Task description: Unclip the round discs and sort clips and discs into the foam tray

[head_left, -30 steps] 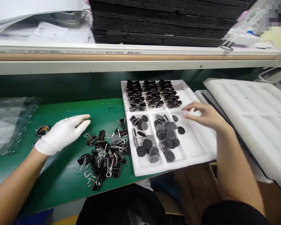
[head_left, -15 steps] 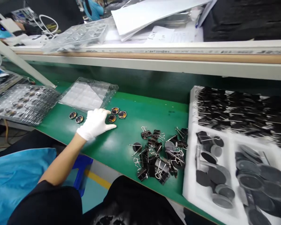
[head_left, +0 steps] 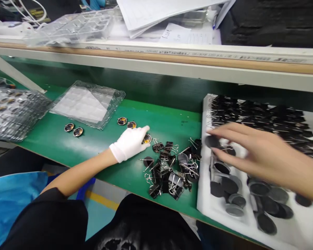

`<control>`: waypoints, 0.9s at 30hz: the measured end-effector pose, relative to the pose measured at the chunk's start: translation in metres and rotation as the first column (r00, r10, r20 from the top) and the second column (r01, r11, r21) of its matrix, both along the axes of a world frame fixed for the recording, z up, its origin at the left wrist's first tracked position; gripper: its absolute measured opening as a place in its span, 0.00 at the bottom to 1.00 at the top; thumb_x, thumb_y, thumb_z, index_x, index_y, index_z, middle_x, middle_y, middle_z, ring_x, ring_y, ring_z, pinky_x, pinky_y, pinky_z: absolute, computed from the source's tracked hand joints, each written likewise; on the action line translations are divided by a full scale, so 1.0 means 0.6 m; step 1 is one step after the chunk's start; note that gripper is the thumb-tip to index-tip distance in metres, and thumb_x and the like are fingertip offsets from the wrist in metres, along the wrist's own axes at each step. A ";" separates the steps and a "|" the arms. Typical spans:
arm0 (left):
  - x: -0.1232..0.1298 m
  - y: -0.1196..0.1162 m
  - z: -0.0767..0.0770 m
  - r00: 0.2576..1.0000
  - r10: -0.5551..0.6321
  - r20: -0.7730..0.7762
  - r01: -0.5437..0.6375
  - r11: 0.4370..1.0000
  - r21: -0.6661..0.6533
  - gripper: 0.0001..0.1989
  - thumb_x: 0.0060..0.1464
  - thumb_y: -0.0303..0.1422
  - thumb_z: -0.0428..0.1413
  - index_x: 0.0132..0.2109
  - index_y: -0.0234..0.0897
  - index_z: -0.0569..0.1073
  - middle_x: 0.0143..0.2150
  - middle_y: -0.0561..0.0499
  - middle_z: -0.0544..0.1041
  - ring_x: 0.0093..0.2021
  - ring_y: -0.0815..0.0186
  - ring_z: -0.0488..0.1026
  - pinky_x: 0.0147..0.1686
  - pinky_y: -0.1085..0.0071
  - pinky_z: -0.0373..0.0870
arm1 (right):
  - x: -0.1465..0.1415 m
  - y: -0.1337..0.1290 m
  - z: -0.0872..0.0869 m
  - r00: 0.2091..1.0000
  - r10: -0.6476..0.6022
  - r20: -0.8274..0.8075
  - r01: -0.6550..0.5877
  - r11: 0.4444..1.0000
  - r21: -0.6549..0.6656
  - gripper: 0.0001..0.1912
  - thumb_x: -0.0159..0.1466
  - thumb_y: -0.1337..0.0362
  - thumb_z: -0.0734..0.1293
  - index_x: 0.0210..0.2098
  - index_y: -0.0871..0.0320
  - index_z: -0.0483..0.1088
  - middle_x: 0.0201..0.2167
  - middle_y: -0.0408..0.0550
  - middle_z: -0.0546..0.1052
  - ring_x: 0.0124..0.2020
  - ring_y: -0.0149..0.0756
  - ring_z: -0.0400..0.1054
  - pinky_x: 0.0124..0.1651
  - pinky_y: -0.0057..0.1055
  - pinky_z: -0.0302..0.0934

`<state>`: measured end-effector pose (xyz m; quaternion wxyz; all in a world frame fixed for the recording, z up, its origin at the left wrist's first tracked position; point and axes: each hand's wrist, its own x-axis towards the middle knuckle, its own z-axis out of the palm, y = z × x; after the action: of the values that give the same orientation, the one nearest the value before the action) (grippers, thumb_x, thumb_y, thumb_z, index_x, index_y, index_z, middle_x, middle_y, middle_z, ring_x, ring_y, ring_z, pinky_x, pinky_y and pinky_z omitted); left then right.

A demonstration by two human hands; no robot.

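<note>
My left hand [head_left: 131, 144], in a white glove, pinches a round metal-rimmed part [head_left: 146, 139] with an orange and black face between thumb and fingers, just left of the clips. Behind it lie two similar parts [head_left: 122, 121], and two more [head_left: 73, 130] sit further left on the green table. My bare right hand [head_left: 250, 149], somewhat blurred, holds a dark round disc [head_left: 212, 141] between its thumb and fingers. It is above the white foam tray [head_left: 202, 187], whose compartments contain several black and grey discs [head_left: 229, 185].
Black binder clips [head_left: 169, 170] lie heaped beside the tray, some with discs among them. More clips [head_left: 261, 114] fill the tray's back. At left are a clear plastic tray [head_left: 79, 104] and a stack of filled trays [head_left: 13, 111]. A shelf [head_left: 156, 60] crosses above the table.
My left hand has moved right, toward the clips, and closed on one of the three round parts. My right hand has come in from the right edge with a dark disc. The view has shifted slightly.
</note>
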<state>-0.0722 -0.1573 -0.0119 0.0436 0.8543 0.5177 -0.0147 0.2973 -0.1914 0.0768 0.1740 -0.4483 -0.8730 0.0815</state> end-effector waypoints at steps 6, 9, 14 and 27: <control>0.088 0.115 -0.018 0.984 0.009 0.178 -0.006 1.000 -0.019 0.41 0.63 0.44 0.63 0.76 0.34 0.59 0.64 0.38 0.79 0.57 0.49 0.81 0.53 0.61 0.74 | -0.143 0.176 -0.070 0.991 0.131 0.036 -0.123 0.978 -0.171 0.14 0.62 0.71 0.73 0.47 0.59 0.80 0.45 0.54 0.85 0.47 0.48 0.81 0.52 0.43 0.74; 0.098 0.135 -0.031 0.972 0.033 0.233 -0.032 0.999 -0.007 0.39 0.63 0.46 0.63 0.74 0.34 0.61 0.61 0.39 0.81 0.57 0.49 0.81 0.52 0.61 0.75 | -0.148 0.212 -0.118 0.979 0.200 -0.034 -0.202 0.959 -0.201 0.11 0.63 0.72 0.74 0.44 0.59 0.83 0.47 0.54 0.85 0.49 0.48 0.81 0.56 0.43 0.73; 0.087 0.137 -0.049 0.964 0.000 0.267 0.003 1.000 -0.011 0.37 0.63 0.49 0.63 0.71 0.36 0.64 0.60 0.39 0.81 0.56 0.47 0.81 0.51 0.59 0.74 | -0.152 0.212 -0.179 0.959 0.179 -0.221 -0.210 0.970 -0.123 0.07 0.67 0.68 0.74 0.41 0.56 0.86 0.49 0.54 0.85 0.48 0.46 0.81 0.55 0.44 0.74; 0.113 0.132 -0.023 0.982 0.022 0.187 -0.023 1.000 0.002 0.26 0.62 0.55 0.59 0.56 0.42 0.79 0.52 0.42 0.79 0.48 0.50 0.81 0.42 0.61 0.72 | -0.078 0.117 -0.018 0.822 -0.030 0.568 0.326 0.844 -0.427 0.20 0.66 0.45 0.73 0.40 0.55 0.83 0.36 0.55 0.83 0.35 0.48 0.77 0.34 0.39 0.63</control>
<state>-0.0042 -0.0781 -0.0257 0.0908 0.8461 0.5210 0.0672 0.2505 -0.1209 0.0662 -0.1962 -0.5645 -0.7855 0.1606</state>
